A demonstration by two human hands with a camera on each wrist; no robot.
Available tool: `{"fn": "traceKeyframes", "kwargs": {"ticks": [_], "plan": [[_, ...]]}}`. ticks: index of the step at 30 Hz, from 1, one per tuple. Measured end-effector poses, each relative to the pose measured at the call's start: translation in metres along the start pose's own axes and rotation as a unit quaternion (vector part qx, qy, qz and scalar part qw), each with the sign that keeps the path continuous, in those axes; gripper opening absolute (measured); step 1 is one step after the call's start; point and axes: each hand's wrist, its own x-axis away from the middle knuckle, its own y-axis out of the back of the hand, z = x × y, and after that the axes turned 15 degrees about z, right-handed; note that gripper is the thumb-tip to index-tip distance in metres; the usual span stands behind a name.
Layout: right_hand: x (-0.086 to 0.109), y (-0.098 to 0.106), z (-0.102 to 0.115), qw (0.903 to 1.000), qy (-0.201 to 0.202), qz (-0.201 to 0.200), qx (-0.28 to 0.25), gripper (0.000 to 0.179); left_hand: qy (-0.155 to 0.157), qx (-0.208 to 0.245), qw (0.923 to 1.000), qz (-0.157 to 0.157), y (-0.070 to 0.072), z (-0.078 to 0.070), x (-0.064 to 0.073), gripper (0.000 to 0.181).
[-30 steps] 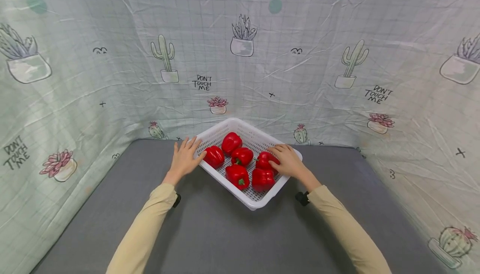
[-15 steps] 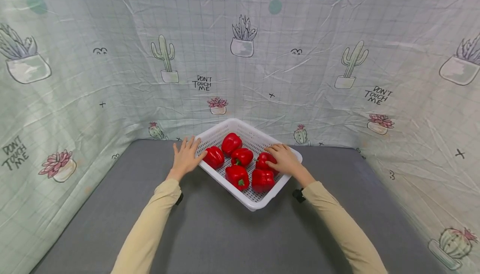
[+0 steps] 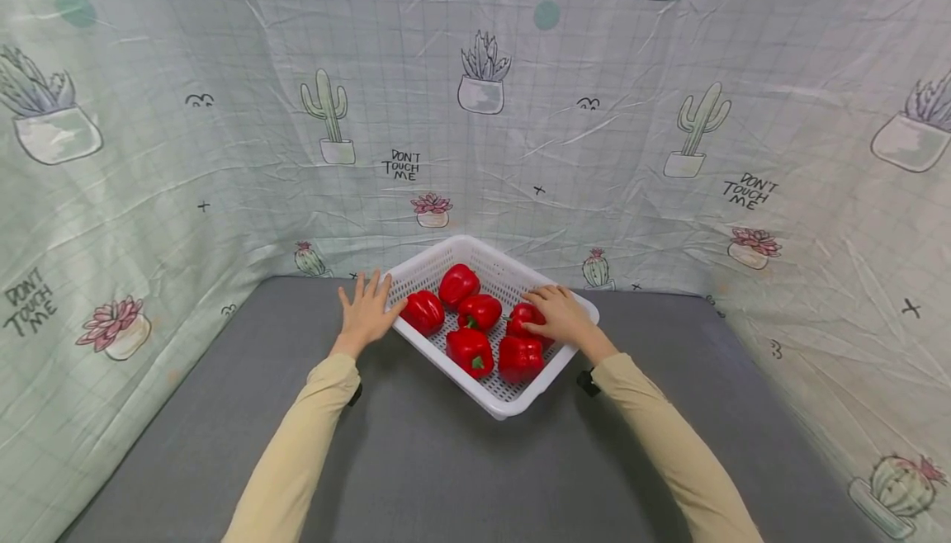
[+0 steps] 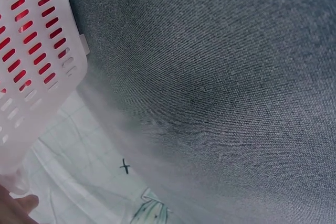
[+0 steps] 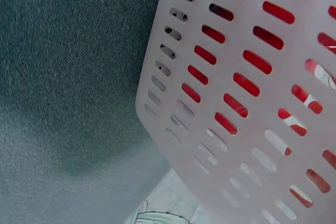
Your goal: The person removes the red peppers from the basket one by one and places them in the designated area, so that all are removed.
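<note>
A white slotted plastic basket (image 3: pixel 447 370) sits at an angle on the grey table, with several red bell peppers (image 3: pixel 470 351) inside. My left hand (image 3: pixel 364 316) rests at its left corner, fingers spread and thumb across the rim beside the leftmost pepper (image 3: pixel 423 312). In the left wrist view, a finger (image 4: pixel 27 202) shows below the basket wall (image 4: pixel 31 114). Over the right rim reaches my right hand (image 3: pixel 565 318); its thumb and fingers straddle the right pepper (image 3: pixel 522 317), but their grip is hidden. Red shows through the slotted wall (image 5: pixel 210 114) in the right wrist view.
Dark grey cloth covers the table (image 3: pixel 475 477) in front of the basket. A pale curtain (image 3: pixel 520 147) printed with potted cacti hangs close behind and along both sides.
My right hand has shifted slightly left, farther over the right pepper. My left fingers have spread and drawn slightly left. The basket and peppers stay in place.
</note>
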Motion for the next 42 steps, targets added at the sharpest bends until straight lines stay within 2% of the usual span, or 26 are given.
{"fn": "traceKeyframes", "kwargs": {"ticks": [9,20,26,42], "plan": [[-0.005,-0.001,0.003,0.9981,0.008,0.017,0.058,0.061,0.0,0.005,1.0,-0.004,-0.001,0.0,-0.002,0.068],[-0.01,-0.006,0.006,0.9955,0.002,0.045,0.083,0.06,0.0,0.008,1.0,-0.003,-0.002,-0.002,-0.001,0.067],[-0.011,-0.006,0.007,0.9959,0.001,0.059,0.068,0.059,0.002,0.011,0.9999,-0.004,-0.002,-0.001,-0.001,0.067],[-0.013,-0.007,0.007,0.998,0.0,0.042,0.048,0.052,0.003,0.02,0.9998,-0.009,-0.003,0.0,0.0,0.067]]}}
